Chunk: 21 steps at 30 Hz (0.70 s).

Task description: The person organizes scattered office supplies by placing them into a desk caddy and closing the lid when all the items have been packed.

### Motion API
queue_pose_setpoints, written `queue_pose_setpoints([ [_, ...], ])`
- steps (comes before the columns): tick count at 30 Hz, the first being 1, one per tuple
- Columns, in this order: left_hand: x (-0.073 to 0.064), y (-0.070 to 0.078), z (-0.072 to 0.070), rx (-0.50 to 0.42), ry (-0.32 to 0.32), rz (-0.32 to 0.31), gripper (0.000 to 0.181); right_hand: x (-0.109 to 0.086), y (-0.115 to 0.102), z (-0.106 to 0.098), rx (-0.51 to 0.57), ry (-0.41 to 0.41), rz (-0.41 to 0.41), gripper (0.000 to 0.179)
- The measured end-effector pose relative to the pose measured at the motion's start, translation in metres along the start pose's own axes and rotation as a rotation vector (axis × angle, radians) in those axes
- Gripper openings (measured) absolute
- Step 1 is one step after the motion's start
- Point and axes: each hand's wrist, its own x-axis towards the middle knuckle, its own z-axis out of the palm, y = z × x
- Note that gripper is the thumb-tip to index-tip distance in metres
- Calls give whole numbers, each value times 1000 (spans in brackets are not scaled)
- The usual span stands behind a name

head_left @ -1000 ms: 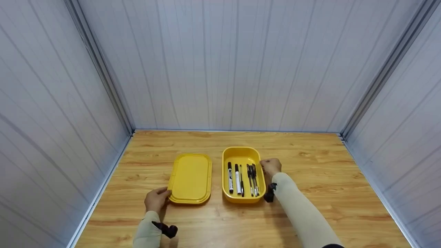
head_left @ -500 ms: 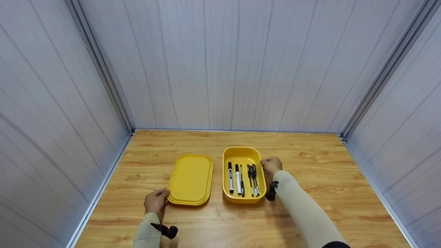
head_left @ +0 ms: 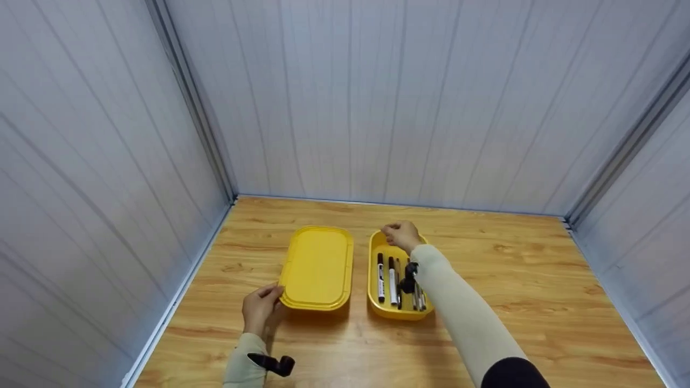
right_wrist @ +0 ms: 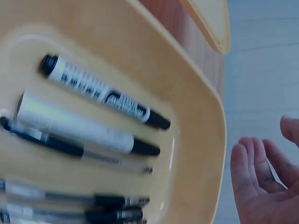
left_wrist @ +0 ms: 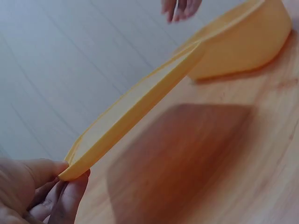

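My left hand (head_left: 261, 308) pinches the near left corner of a yellow lid (head_left: 318, 269) between thumb and fingers. In the left wrist view the lid (left_wrist: 133, 109) is tilted and raised off the table, with its shadow below. To its right stands a yellow box (head_left: 372, 280) without a cover, holding black-and-white markers (right_wrist: 100, 91) and several black pens (right_wrist: 112, 200). Over the far end of the box hangs my right hand (head_left: 401, 235). In the right wrist view its fingers (right_wrist: 247, 163) are relaxed, with thumb apart and nothing between them. My right forearm hides part of the pens from above.
The wood-grain table (head_left: 485, 269) is bounded by pale panel walls (head_left: 377, 108) at the back and on both sides. A dark camera mount (head_left: 272, 364) sits on the left wrist, another (head_left: 409, 277) on the right one, above the box.
My left hand has lifted the lid off the table. My right hand has let go of the box's right rim and moved up and left over its far end. The head view has shifted slightly.
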Motion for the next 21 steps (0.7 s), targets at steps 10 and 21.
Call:
queue_pose_setpoints([
  [10,-28,10,25,-168,-97,9,34,-1,8,23,205,-57,62,39],
  [21,-44,12,34,51,-94,187,32,1,22,22,232,-53,64,29],
])
